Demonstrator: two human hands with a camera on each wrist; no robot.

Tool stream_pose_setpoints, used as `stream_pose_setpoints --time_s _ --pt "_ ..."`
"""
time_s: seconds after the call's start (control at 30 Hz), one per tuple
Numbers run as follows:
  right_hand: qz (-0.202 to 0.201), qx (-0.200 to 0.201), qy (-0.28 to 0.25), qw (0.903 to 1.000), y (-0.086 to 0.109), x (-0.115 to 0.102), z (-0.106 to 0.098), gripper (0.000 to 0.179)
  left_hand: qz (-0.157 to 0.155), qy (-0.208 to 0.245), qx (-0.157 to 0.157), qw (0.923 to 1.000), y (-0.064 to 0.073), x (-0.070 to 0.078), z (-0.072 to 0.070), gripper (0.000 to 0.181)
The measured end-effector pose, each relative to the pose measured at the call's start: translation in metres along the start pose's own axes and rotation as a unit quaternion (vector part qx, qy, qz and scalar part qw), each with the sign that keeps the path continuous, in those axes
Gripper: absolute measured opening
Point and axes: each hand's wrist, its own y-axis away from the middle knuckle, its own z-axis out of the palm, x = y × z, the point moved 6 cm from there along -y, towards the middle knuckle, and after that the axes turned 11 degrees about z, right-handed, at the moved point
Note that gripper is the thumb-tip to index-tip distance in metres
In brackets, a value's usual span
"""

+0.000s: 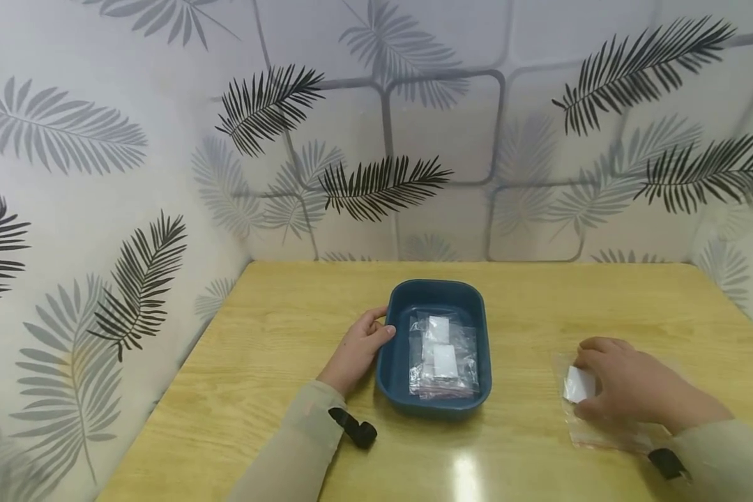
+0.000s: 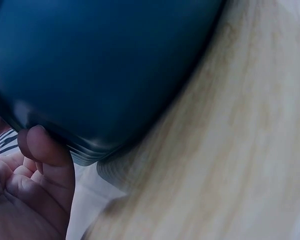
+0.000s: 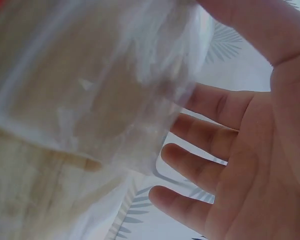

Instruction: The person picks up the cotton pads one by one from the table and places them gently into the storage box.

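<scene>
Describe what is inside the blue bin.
The blue bin holds overlapping clear plastic bags, with two white patches showing. The upper bags partly cover those below and the floor beneath, so their number cannot be told.

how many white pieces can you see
3: an upper piece and a lower piece in the tub, and a third piece at the right hand. More may be hidden underneath.

I can read no words, brands, numbers or signs here: the white patches [image 1: 445, 361] on the bags [image 1: 466, 340] in the bin [image 1: 436, 410], and the one on the bag [image 1: 592, 437] in my right hand [image 1: 636, 383], show nothing legible.
</scene>
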Motion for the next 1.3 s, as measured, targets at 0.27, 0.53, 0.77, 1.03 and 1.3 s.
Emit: stream_pose_setpoints --time_s 0.27,0.53,0.77,1.03,1.3 --pt "-0.008 0.021 0.019 0.9996 -0.001 -0.004 -0.004 0.061 0.001 0.000 -0.003 1.0000 -0.002 0.000 -0.001 0.053" --pt "-0.025 0.057 0.016 0.9979 -0.005 -0.020 -0.014 0.057 0.005 -0.004 -0.002 1.0000 -0.001 0.000 0.001 0.053" --pt "-0.063 0.088 0.015 0.9940 -0.016 -0.035 -0.027 0.046 -0.005 -0.005 0.003 1.0000 -0.001 0.000 0.000 0.055" --pt "-0.088 0.109 0.003 0.9901 -0.022 -0.060 -0.050 0.043 -0.007 -0.014 0.004 0.9999 0.003 0.013 0.003 0.053" --pt "-0.104 0.118 -0.006 0.9875 -0.026 -0.080 -0.062 0.043 0.005 -0.002 0.004 1.0000 0.010 0.032 0.005 0.052"
